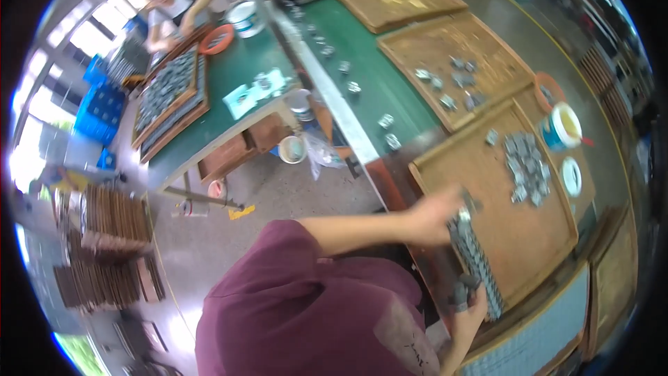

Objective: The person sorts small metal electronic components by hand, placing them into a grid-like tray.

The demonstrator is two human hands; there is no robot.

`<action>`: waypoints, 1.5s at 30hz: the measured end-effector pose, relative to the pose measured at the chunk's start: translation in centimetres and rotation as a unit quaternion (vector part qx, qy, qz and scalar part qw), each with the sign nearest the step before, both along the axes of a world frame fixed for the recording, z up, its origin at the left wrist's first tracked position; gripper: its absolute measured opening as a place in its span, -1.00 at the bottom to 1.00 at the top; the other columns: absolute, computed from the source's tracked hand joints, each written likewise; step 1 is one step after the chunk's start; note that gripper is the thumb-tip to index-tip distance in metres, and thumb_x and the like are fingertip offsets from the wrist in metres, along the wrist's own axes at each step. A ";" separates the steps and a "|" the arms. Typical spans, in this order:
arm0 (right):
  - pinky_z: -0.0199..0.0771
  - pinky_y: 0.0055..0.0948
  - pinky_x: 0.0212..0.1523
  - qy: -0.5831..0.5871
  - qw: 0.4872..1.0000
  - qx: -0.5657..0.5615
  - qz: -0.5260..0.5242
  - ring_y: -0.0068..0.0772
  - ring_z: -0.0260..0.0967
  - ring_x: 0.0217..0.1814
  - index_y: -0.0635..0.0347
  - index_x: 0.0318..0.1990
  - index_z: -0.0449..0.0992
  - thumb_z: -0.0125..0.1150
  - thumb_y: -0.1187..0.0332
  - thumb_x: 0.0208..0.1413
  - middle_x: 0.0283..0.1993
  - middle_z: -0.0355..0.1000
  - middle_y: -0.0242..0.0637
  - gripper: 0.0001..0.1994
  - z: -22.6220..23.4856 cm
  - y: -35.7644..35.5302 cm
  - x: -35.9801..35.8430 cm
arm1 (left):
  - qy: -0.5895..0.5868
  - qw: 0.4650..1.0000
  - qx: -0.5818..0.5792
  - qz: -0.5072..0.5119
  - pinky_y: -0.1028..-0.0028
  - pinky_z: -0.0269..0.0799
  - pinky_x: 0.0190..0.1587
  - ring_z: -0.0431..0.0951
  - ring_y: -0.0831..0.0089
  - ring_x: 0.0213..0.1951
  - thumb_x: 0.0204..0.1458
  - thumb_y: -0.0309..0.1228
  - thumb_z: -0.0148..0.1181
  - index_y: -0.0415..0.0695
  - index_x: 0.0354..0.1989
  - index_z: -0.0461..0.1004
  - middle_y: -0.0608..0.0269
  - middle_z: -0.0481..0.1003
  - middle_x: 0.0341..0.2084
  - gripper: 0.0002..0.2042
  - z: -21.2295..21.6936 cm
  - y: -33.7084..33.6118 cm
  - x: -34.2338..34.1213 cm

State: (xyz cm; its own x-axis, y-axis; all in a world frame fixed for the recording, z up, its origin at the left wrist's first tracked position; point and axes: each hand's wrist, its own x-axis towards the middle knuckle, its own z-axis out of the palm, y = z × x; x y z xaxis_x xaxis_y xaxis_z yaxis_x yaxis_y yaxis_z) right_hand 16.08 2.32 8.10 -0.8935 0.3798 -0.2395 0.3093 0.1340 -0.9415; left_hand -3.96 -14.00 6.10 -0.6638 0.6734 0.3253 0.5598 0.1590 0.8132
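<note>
My left hand [437, 217] reaches across to the upper end of a long row of small grey metal parts [474, 257], which stand packed along the near side of a shallow wooden tray [424, 170]. Motion smears its fingers; what they hold, if anything, is unclear. Lower down, beside the row's other end, my right hand [473, 312] is closed around a few dark grey metal blocks [465, 290]. A loose cluster of similar grey parts [527, 163] lies at the tray's far right.
A green conveyor belt [369, 63] carries scattered metal parts past another wooden tray [480, 42]. A white bucket [560, 127], a white lid [570, 177] and an orange bowl [550, 89] stand at right. Across the aisle, another person [182, 10] works at a green table [229, 69].
</note>
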 end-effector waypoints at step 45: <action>0.39 -0.39 -0.12 -0.214 0.744 0.258 -0.578 -0.43 0.39 -0.19 0.37 -0.01 0.51 0.24 0.22 0.13 -0.14 0.52 -0.21 -0.61 -8.8 30.6 46.7 | 0.106 0.934 -0.334 -0.067 0.05 0.13 0.29 0.17 -0.11 0.27 0.01 -0.15 0.25 -0.09 0.21 0.34 -0.12 0.22 0.25 -0.43 -4.8 3.4 -5.1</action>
State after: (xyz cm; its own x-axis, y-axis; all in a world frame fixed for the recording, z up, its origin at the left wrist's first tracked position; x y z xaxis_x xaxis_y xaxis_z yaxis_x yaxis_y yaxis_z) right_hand 62.81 32.96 -0.67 0.2171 0.9755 0.0364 0.7562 -0.1445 -0.6382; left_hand -9.05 -10.55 1.25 -0.5273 0.8457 -0.0824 0.7483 0.5081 0.4265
